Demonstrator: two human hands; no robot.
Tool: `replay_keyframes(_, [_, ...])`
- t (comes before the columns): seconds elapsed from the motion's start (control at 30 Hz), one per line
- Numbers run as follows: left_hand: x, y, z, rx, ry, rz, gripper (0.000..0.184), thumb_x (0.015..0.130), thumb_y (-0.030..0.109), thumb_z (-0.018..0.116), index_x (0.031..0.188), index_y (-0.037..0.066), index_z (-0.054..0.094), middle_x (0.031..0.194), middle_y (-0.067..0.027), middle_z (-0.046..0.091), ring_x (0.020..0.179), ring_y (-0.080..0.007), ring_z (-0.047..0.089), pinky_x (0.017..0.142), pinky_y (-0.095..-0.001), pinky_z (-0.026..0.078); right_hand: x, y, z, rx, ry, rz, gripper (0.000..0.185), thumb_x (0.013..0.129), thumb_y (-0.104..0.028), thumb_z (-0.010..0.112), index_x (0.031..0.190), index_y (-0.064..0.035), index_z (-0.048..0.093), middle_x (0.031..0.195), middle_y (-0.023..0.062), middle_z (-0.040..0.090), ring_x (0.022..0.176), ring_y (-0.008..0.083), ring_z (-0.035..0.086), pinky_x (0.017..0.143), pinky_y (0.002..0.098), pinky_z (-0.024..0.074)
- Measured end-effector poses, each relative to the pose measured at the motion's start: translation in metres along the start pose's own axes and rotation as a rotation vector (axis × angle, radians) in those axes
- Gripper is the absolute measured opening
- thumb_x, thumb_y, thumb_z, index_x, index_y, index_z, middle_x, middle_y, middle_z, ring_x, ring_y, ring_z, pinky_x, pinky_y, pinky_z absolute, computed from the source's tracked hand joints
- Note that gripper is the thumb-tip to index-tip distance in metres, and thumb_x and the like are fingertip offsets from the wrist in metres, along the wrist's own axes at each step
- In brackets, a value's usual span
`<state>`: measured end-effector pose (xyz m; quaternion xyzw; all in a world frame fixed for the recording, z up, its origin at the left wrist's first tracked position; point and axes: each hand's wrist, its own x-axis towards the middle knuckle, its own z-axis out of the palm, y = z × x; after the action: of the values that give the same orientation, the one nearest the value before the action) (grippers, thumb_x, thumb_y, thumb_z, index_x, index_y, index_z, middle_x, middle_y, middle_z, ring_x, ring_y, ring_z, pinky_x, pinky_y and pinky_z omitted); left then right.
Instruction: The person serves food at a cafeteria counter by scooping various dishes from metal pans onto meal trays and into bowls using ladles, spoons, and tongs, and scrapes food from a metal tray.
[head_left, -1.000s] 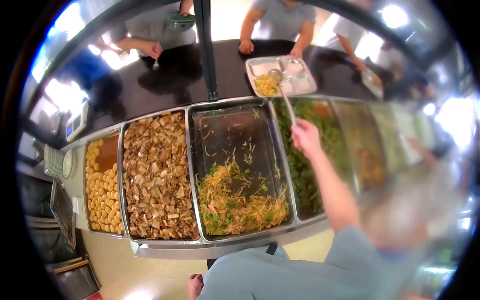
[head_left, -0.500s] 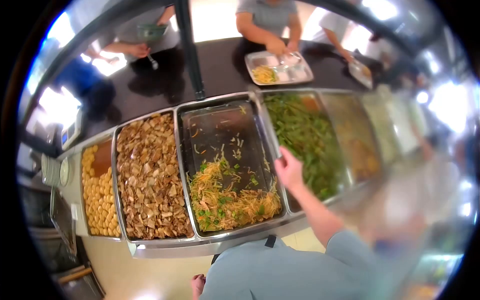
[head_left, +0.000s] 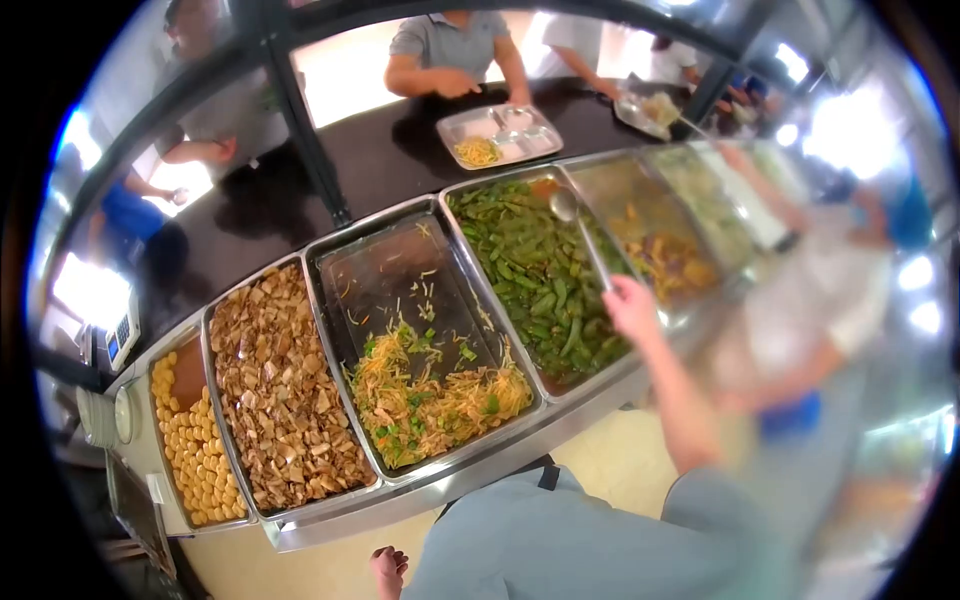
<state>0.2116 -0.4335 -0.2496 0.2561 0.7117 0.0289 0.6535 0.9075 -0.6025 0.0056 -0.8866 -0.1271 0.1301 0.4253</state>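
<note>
Right hand [head_left: 634, 310] was clamped round the long silver metal ladle [head_left: 594, 256], its round bowl [head_left: 563, 205] over the glossy green vegetables [head_left: 550, 300], likely mid-serving, any scoop needing a downward dip; left hand [head_left: 388, 568] hung loosely curled, grip couldn't be told.

Long-handled metal spoon [head_left: 589, 245] slanting over rectangular metal pan [head_left: 500, 177], round shiny bowl pointing toward pan's far end, handle running back toward near right side. Right hand [head_left: 632, 308] gripping handle's near end. From here, not telling whether bowl is touching food. Glossy green vegetables [head_left: 560, 300] spreading across most of pan, cut in pieces; reddish liquid [head_left: 545, 187] showing at far end, just beside bowl.
</note>
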Motion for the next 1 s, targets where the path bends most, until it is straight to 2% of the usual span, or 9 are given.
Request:
replay_keyframes(0.03, [-0.008, 0.000, 0.008, -0.014, 0.049, 0.004, 0.019, 0.092, 0.009, 0.052, 0.110, 0.002, 0.049, 0.074, -0.0126, 0.061, 0.055, -0.0224, 0.061, 0.043, -0.0299, 0.043, 0.029, 0.007, -0.006, 0.025, -0.023, 0.010, 0.041, 0.090, -0.015, 0.064, 0.127, 0.0007, 0.061, 0.072, 0.0076, 0.066, 0.048, 0.0131, 0.057, 0.043, 0.0295, 0.0455])
replay_keyframes(0.13, [-0.035, -0.006, 0.036, 0.019, 0.137, -0.004, 0.022, 0.091, 0.009, 0.054, 0.111, 0.001, 0.052, 0.076, -0.0147, 0.063, 0.061, -0.0247, 0.064, 0.048, -0.0335, 0.048, 0.112, 0.018, -0.008, -0.065, -0.059, -0.023, 0.039, 0.087, -0.014, 0.064, 0.123, 0.0026, 0.063, 0.065, 0.0095, 0.064, 0.047, 0.0142, 0.058, 0.044, 0.0306, 0.0463])
replay_keyframes(0.23, [-0.032, -0.053, 0.045, 1.274, 0.065, 0.581, 0.027, 0.084, 0.017, 0.063, 0.101, -0.004, 0.068, 0.093, -0.0163, 0.072, 0.084, -0.0240, 0.069, 0.075, -0.0373, 0.055, 0.188, 0.048, 0.011, -0.061, -0.124, -0.098, 0.040, 0.088, -0.013, 0.064, 0.124, 0.0027, 0.062, 0.065, 0.0082, 0.063, 0.046, 0.0140, 0.057, 0.043, 0.0297, 0.0443])
replay_keyframes(0.27, [-0.040, -0.064, 0.064, 1.349, 0.083, 0.632, 0.027, 0.084, 0.017, 0.063, 0.101, -0.004, 0.067, 0.092, -0.0160, 0.072, 0.082, -0.0239, 0.069, 0.074, -0.0372, 0.055, 0.202, 0.049, 0.013, 0.010, -0.204, -0.067, 0.040, 0.089, -0.013, 0.063, 0.125, 0.0029, 0.061, 0.064, 0.0075, 0.062, 0.045, 0.0138, 0.056, 0.042, 0.0295, 0.0433])
replay_keyframes(0.43, [-0.090, -0.071, 0.180, 0.343, 0.138, 0.035, 0.024, 0.087, 0.015, 0.061, 0.104, -0.002, 0.063, 0.089, -0.0145, 0.070, 0.077, -0.0238, 0.068, 0.067, -0.0368, 0.054, 0.206, 0.031, -0.024, 0.253, -0.587, 0.076, 0.037, 0.093, -0.008, 0.060, 0.128, 0.0045, 0.058, 0.061, 0.0044, 0.057, 0.041, 0.0104, 0.047, 0.036, 0.0265, 0.0342])
replay_keyframes(0.6, [-0.128, -0.044, 0.232, 0.187, 0.142, -0.065, 0.021, 0.090, 0.013, 0.059, 0.107, 0.000, 0.058, 0.086, -0.0130, 0.068, 0.071, -0.0236, 0.067, 0.060, -0.0364, 0.053, 0.233, 0.023, -0.042, 0.381, -0.735, 0.226, 0.033, 0.095, -0.007, 0.057, 0.125, 0.0042, 0.058, 0.062, 0.0041, 0.058, 0.041, 0.0077, 0.047, 0.034, 0.0234, 0.0318])
replay_keyframes(0.8, [-0.148, -0.015, 0.258, 0.110, 0.195, -0.071, 0.018, 0.092, 0.010, 0.056, 0.108, 0.003, 0.054, 0.080, -0.0108, 0.064, 0.062, -0.0216, 0.065, 0.050, -0.0332, 0.050, 0.245, 0.043, -0.028, 0.672, -0.900, 0.377, 0.030, 0.099, -0.011, 0.050, 0.125, 0.0023, 0.056, 0.069, 0.0045, 0.061, 0.043, 0.0069, 0.050, 0.033, 0.0216, 0.0370])
replay_keyframes(0.83, [-0.150, -0.015, 0.260, 0.098, 0.192, -0.062, 0.018, 0.092, 0.010, 0.056, 0.109, 0.003, 0.054, 0.079, -0.0109, 0.064, 0.062, -0.0217, 0.065, 0.050, -0.0332, 0.050, 0.239, 0.040, -0.030, 0.702, -0.863, 0.416, 0.030, 0.100, -0.011, 0.047, 0.127, 0.0019, 0.054, 0.071, 0.0060, 0.062, 0.043, 0.0072, 0.050, 0.033, 0.0210, 0.0391])
replay_keyframes(1.0, [-0.156, -0.020, 0.268, 0.094, 0.173, -0.098, 0.018, 0.091, 0.009, 0.056, 0.108, 0.002, 0.054, 0.079, -0.0113, 0.064, 0.062, -0.0216, 0.064, 0.050, -0.0343, 0.050, 0.213, 0.062, -0.015, 0.917, -0.775, 0.442, 0.033, 0.100, -0.012, 0.051, 0.131, 0.0010, 0.052, 0.073, 0.0078, 0.062, 0.044, 0.0092, 0.051, 0.034, 0.0222, 0.0381])
